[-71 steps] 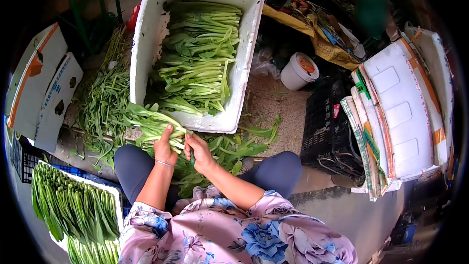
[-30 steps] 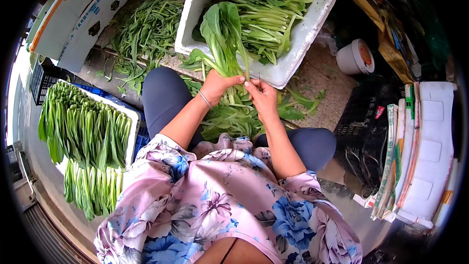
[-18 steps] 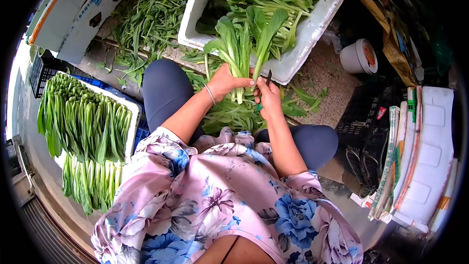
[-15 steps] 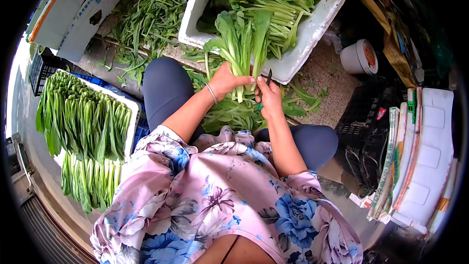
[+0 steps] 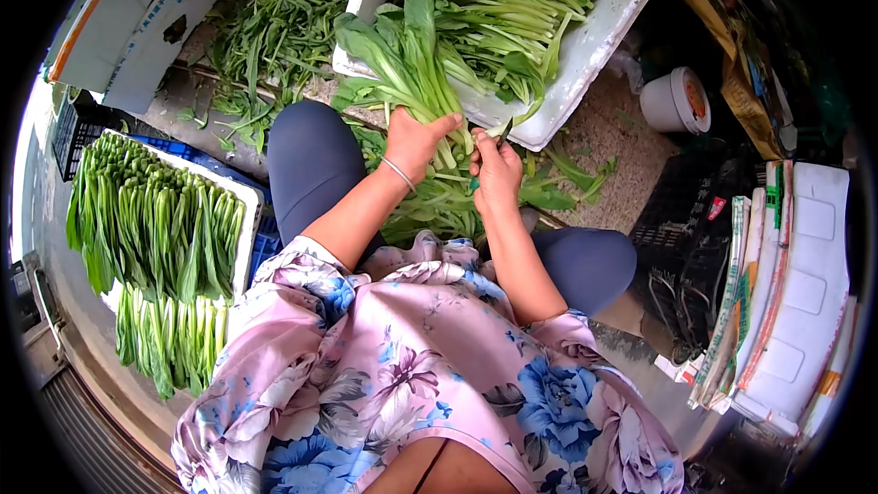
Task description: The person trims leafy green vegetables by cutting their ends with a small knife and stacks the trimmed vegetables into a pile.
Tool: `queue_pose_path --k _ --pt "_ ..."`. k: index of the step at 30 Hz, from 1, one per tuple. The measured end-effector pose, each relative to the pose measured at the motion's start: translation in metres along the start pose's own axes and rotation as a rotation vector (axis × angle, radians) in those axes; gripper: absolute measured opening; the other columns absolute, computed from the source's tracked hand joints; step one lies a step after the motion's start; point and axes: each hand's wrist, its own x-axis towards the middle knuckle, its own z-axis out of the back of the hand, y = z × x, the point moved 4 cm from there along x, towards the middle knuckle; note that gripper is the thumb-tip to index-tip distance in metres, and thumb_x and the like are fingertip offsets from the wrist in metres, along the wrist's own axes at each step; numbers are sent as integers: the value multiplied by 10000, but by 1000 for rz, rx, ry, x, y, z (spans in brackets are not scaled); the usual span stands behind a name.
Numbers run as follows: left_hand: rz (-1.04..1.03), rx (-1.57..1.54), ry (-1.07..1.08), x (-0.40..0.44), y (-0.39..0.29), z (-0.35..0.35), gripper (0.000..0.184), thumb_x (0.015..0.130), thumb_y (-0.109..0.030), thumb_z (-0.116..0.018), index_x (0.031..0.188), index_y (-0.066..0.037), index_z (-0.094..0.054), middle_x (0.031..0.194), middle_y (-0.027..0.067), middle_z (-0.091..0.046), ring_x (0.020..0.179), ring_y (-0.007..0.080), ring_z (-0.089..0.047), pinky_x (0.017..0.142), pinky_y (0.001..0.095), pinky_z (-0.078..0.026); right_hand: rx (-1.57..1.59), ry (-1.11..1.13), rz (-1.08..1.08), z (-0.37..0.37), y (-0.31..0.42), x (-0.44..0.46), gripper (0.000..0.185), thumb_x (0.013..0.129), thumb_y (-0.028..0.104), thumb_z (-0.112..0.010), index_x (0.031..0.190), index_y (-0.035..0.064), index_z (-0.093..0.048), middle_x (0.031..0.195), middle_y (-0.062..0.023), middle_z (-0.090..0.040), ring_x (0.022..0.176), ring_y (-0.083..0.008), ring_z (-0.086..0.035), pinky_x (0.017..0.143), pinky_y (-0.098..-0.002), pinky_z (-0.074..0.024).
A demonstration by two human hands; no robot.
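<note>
My left hand (image 5: 416, 139), with a bangle on the wrist, is closed round a bunch of leafy greens (image 5: 402, 59), its leaves pointing up and to the left. Just to the right, my right hand (image 5: 497, 169) grips a small knife (image 5: 506, 132) whose dark blade sticks up past the thumb; a bit of green handle shows under the fingers. Its thumb and fingertips are close to the stems of the bunch. Beyond both hands, a white foam box (image 5: 585, 91) holds many more leafy greens (image 5: 521, 23).
Trimmed leaves (image 5: 283, 32) cover the floor ahead and between my knees. At left, a white tray (image 5: 245, 220) bears neat rows of bundled greens (image 5: 155, 220). A white bucket (image 5: 663, 102), black crate (image 5: 681, 238) and stacked foam lids (image 5: 796, 284) stand at right.
The bunch has tilted and shifted left with my left hand. My right hand has moved slightly, and a pale green piece now lies by the knife blade.
</note>
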Motion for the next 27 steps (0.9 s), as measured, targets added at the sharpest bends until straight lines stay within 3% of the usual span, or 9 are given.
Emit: queue_pose_path --k 5,7,8,11,16,18,22,25,27 --pt "-88 -429 -189 24 -29 38 153 728 41 -585 861 11 -516 775 83 -587 725 174 -598 628 286 -492 -91 9 54 40 -6 11 131 815 123 -569 830 -6 -586 637 23 -503 488 -38 -405 445 -176 -317" --pt "-97 -498 -183 19 -43 39 202 734 47 -565 912 17 -476 795 98 -568 734 215 -606 668 336 -516 -967 468 90 47 -19 6 174 801 145 -597 807 -28 -592 622 9 -524 525 -48 -442 473 -199 -356" --pt "-86 -549 -160 16 -46 37 234 734 50 -556 940 17 -451 815 106 -557 734 226 -605 687 357 -520 -1144 652 -135 56 -29 1 212 781 181 -626 752 -27 -598 602 -8 -550 552 -54 -466 489 -218 -374" --pt "-36 -620 -110 17 -40 43 310 732 57 -533 1004 15 -390 893 129 -521 790 258 -593 738 415 -522 -866 483 -222 47 -14 6 222 785 221 -624 729 6 -615 590 -23 -563 538 -69 -471 501 -238 -382" --pt "-8 -683 -119 18 -45 47 361 741 43 -514 1075 10 -381 1018 144 -520 873 228 -552 785 382 -499 -1340 195 401 3 25 107 243 830 286 -509 899 78 -612 734 -147 -605 695 -330 -565 623 -390 -428" --pt "-22 -677 -107 19 -45 48 412 749 41 -498 1134 -13 -360 1107 149 -518 856 193 -546 790 366 -490 -1514 180 341 -18 21 142 338 820 288 -499 1105 110 -538 964 -144 -602 904 -320 -561 765 -387 -439" --pt "-44 -686 -127 20 -47 53 342 743 42 -515 1063 -18 -411 1035 124 -543 818 180 -545 763 363 -491 -1675 277 127 -18 -14 198 506 747 380 -563 1165 100 -505 1143 -122 -539 1039 -280 -520 872 -339 -408" --pt "-9 -659 -132 22 -44 58 278 748 31 -531 1011 -15 -451 944 100 -558 808 185 -557 766 369 -493 -1643 291 73 -17 -12 204 594 724 420 -586 1136 -2 -514 1144 -189 -522 1049 -308 -510 892 -337 -394" --pt "0 -670 -160 24 -41 60 260 750 25 -540 995 -15 -461 902 89 -556 808 188 -563 767 373 -496 -1653 262 127 -17 -11 204 606 683 428 -641 1059 -37 -544 1032 -187 -582 922 -294 -574 819 -333 -434"
